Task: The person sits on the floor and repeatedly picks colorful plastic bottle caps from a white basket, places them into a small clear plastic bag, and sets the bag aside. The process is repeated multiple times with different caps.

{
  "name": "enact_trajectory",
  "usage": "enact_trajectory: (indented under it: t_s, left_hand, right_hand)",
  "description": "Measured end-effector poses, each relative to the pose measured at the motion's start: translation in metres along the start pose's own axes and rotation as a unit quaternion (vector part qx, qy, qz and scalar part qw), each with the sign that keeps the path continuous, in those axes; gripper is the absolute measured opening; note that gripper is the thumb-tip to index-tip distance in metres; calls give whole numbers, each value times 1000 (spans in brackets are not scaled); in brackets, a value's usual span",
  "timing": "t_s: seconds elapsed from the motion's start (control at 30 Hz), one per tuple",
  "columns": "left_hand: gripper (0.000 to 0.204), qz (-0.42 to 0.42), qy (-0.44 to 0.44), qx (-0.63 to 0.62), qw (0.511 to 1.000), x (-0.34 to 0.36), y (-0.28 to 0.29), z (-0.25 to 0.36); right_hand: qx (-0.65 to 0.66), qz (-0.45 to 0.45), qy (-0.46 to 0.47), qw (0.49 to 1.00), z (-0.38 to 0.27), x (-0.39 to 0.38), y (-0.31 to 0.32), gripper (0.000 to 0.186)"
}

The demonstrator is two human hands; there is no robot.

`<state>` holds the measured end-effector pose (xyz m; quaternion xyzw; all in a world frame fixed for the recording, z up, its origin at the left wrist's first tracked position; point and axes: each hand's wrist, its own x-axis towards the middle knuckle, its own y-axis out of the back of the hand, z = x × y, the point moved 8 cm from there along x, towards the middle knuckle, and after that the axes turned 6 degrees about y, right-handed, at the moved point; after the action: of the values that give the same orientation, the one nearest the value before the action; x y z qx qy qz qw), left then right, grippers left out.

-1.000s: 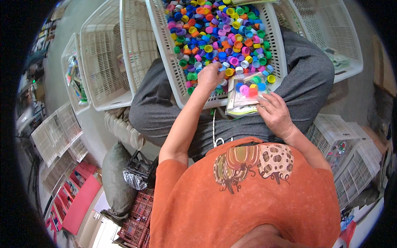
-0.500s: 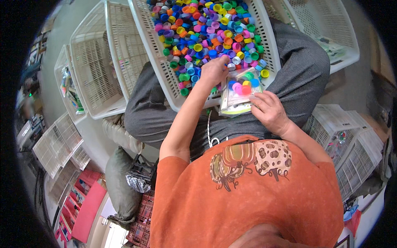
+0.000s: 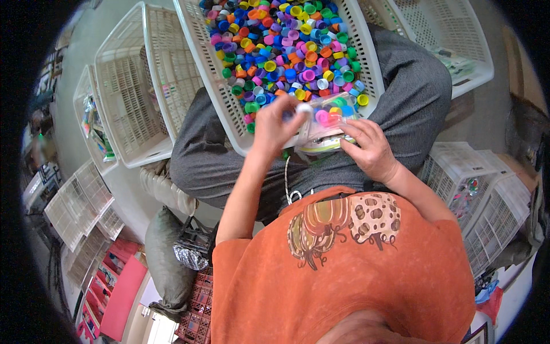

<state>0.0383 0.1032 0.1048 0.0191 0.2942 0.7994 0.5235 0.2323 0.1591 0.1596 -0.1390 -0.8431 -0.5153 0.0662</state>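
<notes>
A clear plastic bag (image 3: 339,112) holding several colored caps lies over the near edge of the white basket (image 3: 215,103) between my legs. My right hand (image 3: 369,146) is closed on the bag's right side, fingers toward the caps. My left hand (image 3: 276,125) is slightly blurred, with thumb and fingertips pinching a white cap (image 3: 304,108) beside the bag's left edge. Beyond both hands, loose bottle-type caps (image 3: 286,51) in many colors fill the basket. Something flat with a yellow-green edge shows in the lower part of the bag.
White slatted baskets (image 3: 117,103) stand at the left, and another white basket (image 3: 484,69) at the far right. Stacked white baskets (image 3: 458,178) sit near my right elbow. A grey-green sack (image 3: 166,252) and a red crate (image 3: 197,304) lie at the lower left.
My left hand has drawn back from the caps toward the near left and now shows a white cap in its pinch. My right hand stays at the bag.
</notes>
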Motion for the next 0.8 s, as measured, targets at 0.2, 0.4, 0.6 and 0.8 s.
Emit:
enact_trajectory:
  t_s: [0.2, 0.4, 0.6, 0.8]
  left_hand:
    - [31, 60, -52, 255, 964, -53, -15, 63]
    - [48, 77, -119, 100, 985, -59, -8, 63]
    - [55, 100, -109, 100, 984, -70, 21, 47]
    - [43, -7, -165, 106, 981, -90, -20, 0]
  right_hand:
    - [29, 11, -4, 1000, -3, 20, 0, 13]
    - [49, 10, -12, 999, 0, 25, -2, 15]
    - [37, 25, -20, 999, 2, 12, 0, 15]
    - [45, -17, 8, 999, 0, -15, -4, 21]
